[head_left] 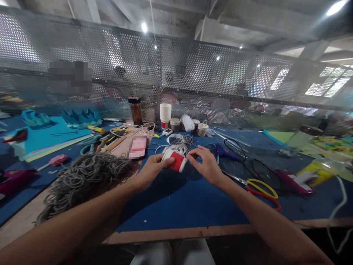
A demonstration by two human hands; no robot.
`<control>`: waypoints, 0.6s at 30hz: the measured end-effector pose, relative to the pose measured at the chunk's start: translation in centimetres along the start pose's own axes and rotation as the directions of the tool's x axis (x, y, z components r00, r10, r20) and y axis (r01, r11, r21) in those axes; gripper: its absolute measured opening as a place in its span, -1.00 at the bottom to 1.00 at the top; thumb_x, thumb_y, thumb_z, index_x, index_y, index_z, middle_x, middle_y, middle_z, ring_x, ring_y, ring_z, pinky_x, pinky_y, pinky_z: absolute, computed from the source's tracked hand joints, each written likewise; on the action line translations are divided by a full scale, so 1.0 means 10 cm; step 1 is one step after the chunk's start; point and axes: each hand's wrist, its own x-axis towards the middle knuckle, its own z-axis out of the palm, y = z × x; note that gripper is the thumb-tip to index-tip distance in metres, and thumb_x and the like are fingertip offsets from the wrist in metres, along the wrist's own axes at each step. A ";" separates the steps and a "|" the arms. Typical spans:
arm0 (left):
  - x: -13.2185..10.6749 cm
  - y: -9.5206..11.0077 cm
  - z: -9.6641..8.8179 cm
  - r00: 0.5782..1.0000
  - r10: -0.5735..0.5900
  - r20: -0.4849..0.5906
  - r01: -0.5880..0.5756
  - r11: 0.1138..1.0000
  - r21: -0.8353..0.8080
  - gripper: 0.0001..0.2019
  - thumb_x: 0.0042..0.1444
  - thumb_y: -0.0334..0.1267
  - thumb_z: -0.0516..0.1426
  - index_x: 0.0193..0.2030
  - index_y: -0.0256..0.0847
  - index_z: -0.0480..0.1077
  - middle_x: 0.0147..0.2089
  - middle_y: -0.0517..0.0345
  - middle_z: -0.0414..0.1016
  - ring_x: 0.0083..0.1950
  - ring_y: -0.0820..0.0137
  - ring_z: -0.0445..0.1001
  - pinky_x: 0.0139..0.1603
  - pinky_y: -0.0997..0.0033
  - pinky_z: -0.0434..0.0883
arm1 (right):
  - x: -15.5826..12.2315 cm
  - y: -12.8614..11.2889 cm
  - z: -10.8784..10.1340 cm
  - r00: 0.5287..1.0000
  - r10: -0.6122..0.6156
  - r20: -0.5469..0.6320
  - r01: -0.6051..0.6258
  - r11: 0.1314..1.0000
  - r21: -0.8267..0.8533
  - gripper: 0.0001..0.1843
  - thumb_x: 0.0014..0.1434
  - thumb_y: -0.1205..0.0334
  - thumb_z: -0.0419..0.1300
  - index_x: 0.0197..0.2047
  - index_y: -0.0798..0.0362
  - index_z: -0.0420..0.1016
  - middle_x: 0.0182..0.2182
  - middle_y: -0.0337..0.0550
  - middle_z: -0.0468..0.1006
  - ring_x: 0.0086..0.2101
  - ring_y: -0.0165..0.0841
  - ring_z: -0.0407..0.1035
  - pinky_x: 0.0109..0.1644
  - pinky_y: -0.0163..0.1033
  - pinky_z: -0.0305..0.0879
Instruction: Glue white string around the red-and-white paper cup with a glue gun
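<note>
A red and white paper cup [176,162] lies tilted on its side over the blue table mat. My left hand [157,164] grips it, thumb across the red band. Close to the cup's right end, my right hand [205,164] has its thumb and forefinger drawn together in a pinch; whatever is between them is too small to make out. Just behind the cup is a tangle of pale grey cord [182,142], partly hidden by it.
A heap of grey cord [82,176] lies left of a phone [138,147]. Scissors [259,186] and a blue glue gun [226,151] lie to the right. Behind stand stacked paper cups [165,112], a dark jar [135,112] and a perforated metal screen [176,62].
</note>
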 end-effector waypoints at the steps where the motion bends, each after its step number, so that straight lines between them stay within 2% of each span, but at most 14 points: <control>1: 0.00 0.00 0.00 1.000 0.001 0.004 -0.001 1.000 0.005 -0.71 0.03 -0.04 0.32 -0.26 -0.23 0.61 -0.30 0.02 0.65 -0.37 0.33 0.51 -0.34 0.41 0.36 | 0.00 0.00 0.00 1.000 0.000 -0.002 0.000 1.000 0.000 -0.88 0.33 0.16 0.15 -0.22 -0.04 0.49 -0.37 -0.29 0.59 -0.35 -0.37 0.47 0.33 0.01 0.06; 6: -0.01 0.02 0.00 1.000 0.002 -0.003 -0.002 1.000 0.022 -0.68 0.02 -0.01 0.32 -0.27 -0.26 0.60 -0.33 0.03 0.64 -0.38 0.34 0.49 -0.34 0.42 0.34 | 0.00 0.00 -0.01 1.000 0.004 0.000 -0.004 1.000 0.000 -0.89 0.32 0.18 0.16 -0.23 -0.03 0.48 -0.38 -0.31 0.58 -0.35 -0.39 0.46 0.32 -0.01 0.05; 11: -0.02 0.04 0.00 1.000 0.002 0.010 -0.002 1.000 0.024 -0.65 0.02 0.00 0.32 -0.23 -0.29 0.59 -0.28 0.03 0.64 -0.32 0.34 0.51 -0.29 0.43 0.37 | 0.00 0.01 0.00 1.000 0.002 -0.008 -0.002 1.000 0.004 -0.90 0.32 0.19 0.17 -0.24 -0.03 0.48 -0.38 -0.32 0.58 -0.35 -0.39 0.46 0.32 -0.02 0.05; 18: -0.02 0.03 0.00 1.000 -0.009 0.019 0.009 1.000 -0.014 -0.69 0.03 -0.04 0.33 -0.23 -0.26 0.59 -0.31 0.07 0.64 -0.35 0.39 0.50 -0.29 0.45 0.37 | 0.00 0.04 0.02 1.000 0.007 -0.014 -0.007 1.000 -0.003 -0.92 0.30 0.21 0.18 -0.24 -0.03 0.48 -0.39 -0.31 0.57 -0.36 -0.37 0.46 0.30 0.01 0.08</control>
